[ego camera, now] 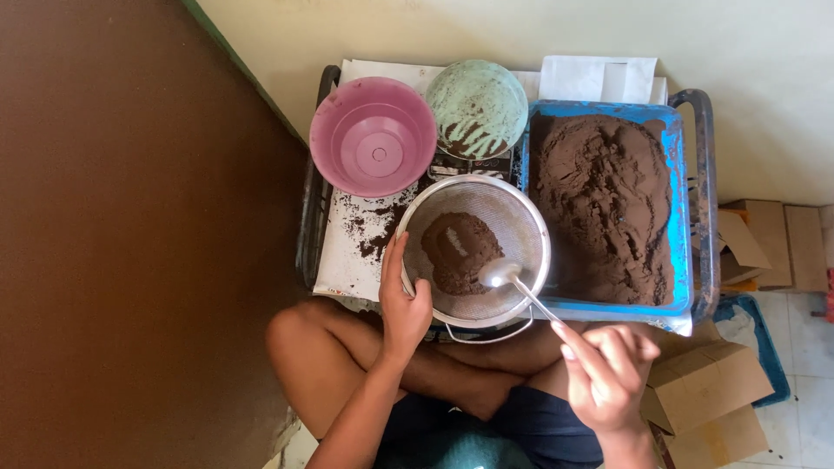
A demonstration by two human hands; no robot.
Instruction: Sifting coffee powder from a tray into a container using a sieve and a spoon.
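My left hand [402, 300] grips the left rim of a round metal sieve [521, 217] that holds a mound of brown powder [459, 250]. My right hand [608, 369] holds the handle of a metal spoon [504, 274], whose bowl rests inside the sieve beside the mound. The sieve sits over a paper-covered tray [347, 269], just left of a blue tub [678, 217] filled with brown powder [604, 204].
An empty pink bowl [373, 136] and an upturned green bowl [476, 106] stand behind the sieve. Spilled powder dots the paper. Cardboard boxes [708, 382] lie at my right, a brown wall at my left. My crossed legs [347, 356] are below.
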